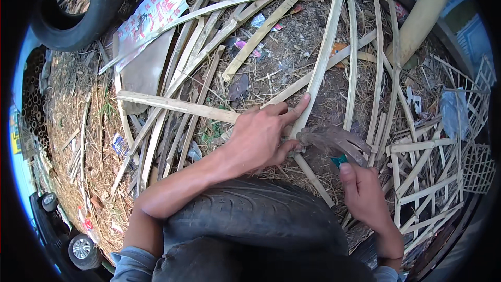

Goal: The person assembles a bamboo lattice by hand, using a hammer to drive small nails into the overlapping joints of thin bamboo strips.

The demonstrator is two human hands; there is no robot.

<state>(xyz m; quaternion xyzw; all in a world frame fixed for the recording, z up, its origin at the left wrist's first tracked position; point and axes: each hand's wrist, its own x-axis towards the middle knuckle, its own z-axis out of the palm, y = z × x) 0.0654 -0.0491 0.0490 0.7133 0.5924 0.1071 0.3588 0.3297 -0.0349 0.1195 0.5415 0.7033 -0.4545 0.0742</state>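
Note:
My left hand (261, 136) grips a long pale bamboo strip (323, 57) that runs up and away from me, thumb and fingers pressed on its lower part. My right hand (362, 193) is closed on the teal handle of a curved rusty blade (334, 140), whose edge rests against the strip just right of my left fingers. Both forearms reach over a worn black tyre (250, 214) in front of me.
Many split bamboo strips (177, 104) lie crossed on dirt and dry straw. A woven bamboo lattice (443, 177) sits at right, a thick bamboo pole (422, 15) at upper right, another tyre (78, 5) upper left, and a printed sack (148, 15) beside it.

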